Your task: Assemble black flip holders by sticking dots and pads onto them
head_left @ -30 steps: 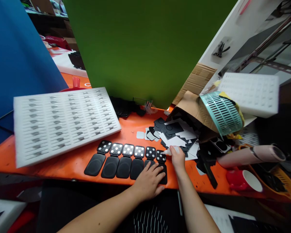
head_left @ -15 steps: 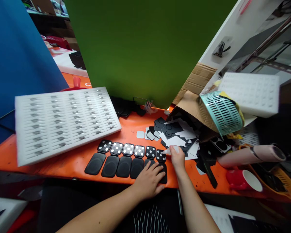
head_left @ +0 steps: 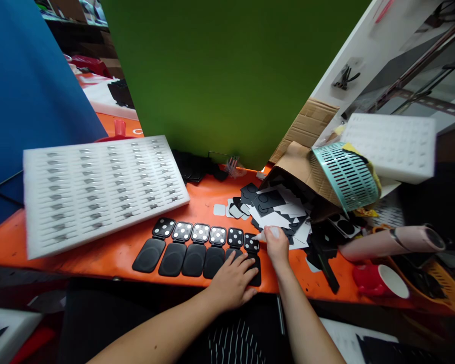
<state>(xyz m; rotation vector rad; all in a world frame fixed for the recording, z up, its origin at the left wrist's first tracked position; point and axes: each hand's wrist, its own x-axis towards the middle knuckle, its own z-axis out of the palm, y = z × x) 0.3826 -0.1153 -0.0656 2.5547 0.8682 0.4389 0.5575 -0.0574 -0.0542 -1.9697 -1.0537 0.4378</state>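
Along the front of the orange table lies a row of several opened black hinged cases (head_left: 195,260), their upper flaps (head_left: 200,233) dotted with white spots. My left hand (head_left: 233,280) rests flat with fingers spread over the lower halves of the cases at the row's right end. Closed around a small white squeeze bottle (head_left: 272,232), my right hand (head_left: 277,247) holds its nozzle at the rightmost dotted flap (head_left: 251,242). Whether the tip touches the flap, I cannot tell. Most of the bottle is hidden in my fist.
A white foam tray (head_left: 106,194) stands at left. Behind my right hand lie black and white cut pieces (head_left: 276,205), before a cardboard box (head_left: 298,162) and a turquoise basket (head_left: 347,174). At right are a pink tumbler (head_left: 394,245) and a red mug (head_left: 371,280). A green panel (head_left: 227,81) rises behind.
Almost nothing differs. The bottle's nozzle stays at the rightmost flap, and my left hand keeps its place on the cases.
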